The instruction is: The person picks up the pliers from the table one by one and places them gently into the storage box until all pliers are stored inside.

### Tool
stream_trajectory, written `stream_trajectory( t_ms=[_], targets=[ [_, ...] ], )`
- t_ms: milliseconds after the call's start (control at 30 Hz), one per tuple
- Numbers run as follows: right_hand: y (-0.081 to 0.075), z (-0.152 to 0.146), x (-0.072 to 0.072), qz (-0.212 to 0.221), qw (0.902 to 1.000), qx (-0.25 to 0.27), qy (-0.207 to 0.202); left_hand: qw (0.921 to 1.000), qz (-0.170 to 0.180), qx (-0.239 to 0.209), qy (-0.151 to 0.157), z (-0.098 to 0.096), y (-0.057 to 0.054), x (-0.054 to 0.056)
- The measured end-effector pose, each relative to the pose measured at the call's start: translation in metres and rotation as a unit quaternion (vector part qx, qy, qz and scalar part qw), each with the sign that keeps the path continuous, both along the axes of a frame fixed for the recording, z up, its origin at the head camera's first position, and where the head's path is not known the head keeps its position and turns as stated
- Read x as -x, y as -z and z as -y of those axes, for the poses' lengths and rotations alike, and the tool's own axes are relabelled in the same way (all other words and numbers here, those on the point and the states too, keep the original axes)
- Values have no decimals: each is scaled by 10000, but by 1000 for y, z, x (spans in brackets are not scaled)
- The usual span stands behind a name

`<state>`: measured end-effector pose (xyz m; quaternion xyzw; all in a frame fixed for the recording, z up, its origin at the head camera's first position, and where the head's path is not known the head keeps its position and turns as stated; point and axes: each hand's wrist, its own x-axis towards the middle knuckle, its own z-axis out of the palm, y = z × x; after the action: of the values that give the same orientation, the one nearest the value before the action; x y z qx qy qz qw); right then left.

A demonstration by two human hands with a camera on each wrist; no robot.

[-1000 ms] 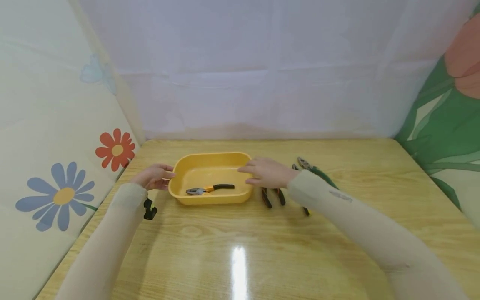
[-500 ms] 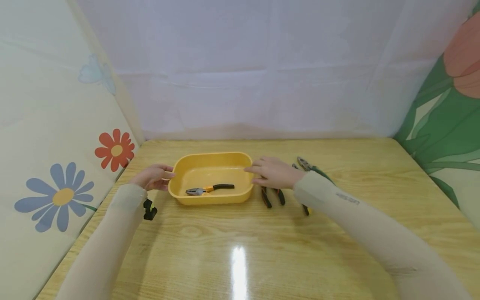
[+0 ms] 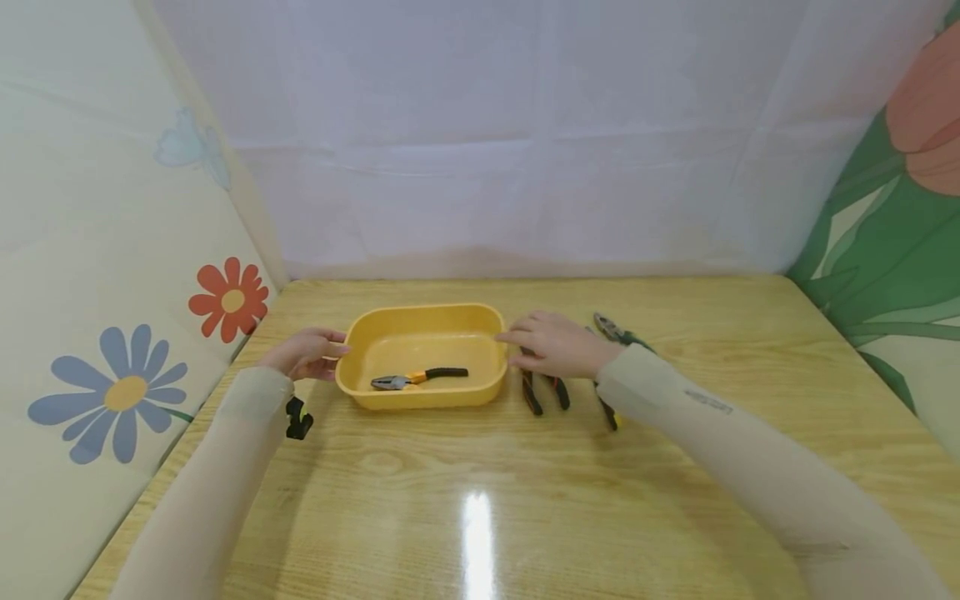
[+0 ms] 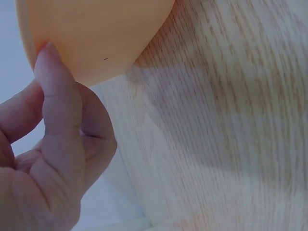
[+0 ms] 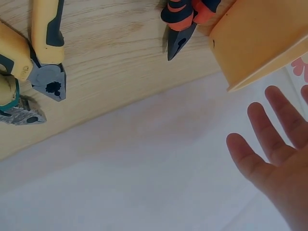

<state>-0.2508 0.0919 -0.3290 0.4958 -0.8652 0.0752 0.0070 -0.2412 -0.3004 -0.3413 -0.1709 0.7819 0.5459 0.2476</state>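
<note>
A yellow plastic tray [image 3: 427, 400] stands on the table, with combination pliers [image 3: 420, 378] with orange-and-black handles lying inside. My left hand [image 3: 309, 353] holds the tray's left end. In the left wrist view, its thumb [image 4: 60, 96] presses near the rim, and part of the grip is hidden. By the tray's right end is my right hand [image 3: 561, 346]; its fingers look extended and apart in the right wrist view. Beneath that hand lie needle-nose pliers [image 5: 179, 36] with orange-and-black handles, partly covered in the head view.
Right of the right hand lie yellow-handled pliers [image 5: 48, 72] and green-handled pliers [image 3: 611, 327], partly hidden by the right arm. A small black object [image 3: 299, 418] shows beside the left wrist. A white sheet [image 3: 450, 150] hangs behind the table [image 3: 390, 500].
My right hand has shifted right, from over the tray's right end to beside its rim. The left hand, the tray and the pliers inside look still.
</note>
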Motion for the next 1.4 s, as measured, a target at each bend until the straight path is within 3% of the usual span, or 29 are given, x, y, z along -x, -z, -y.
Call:
stream_trajectory(
  t_ms=[667, 933, 1400],
  targets=[
    [3, -15, -1, -116, 9997, 27, 215, 9999, 69, -76, -123, -2, 1, 1],
    [7, -25, -1, -35, 9992, 32, 392, 9999, 65, 9, -88, -1, 0, 0],
    [6, -47, -9, -82, 9981, 181, 579, 9995, -53, -300, 45, 4, 1, -2]
  ],
)
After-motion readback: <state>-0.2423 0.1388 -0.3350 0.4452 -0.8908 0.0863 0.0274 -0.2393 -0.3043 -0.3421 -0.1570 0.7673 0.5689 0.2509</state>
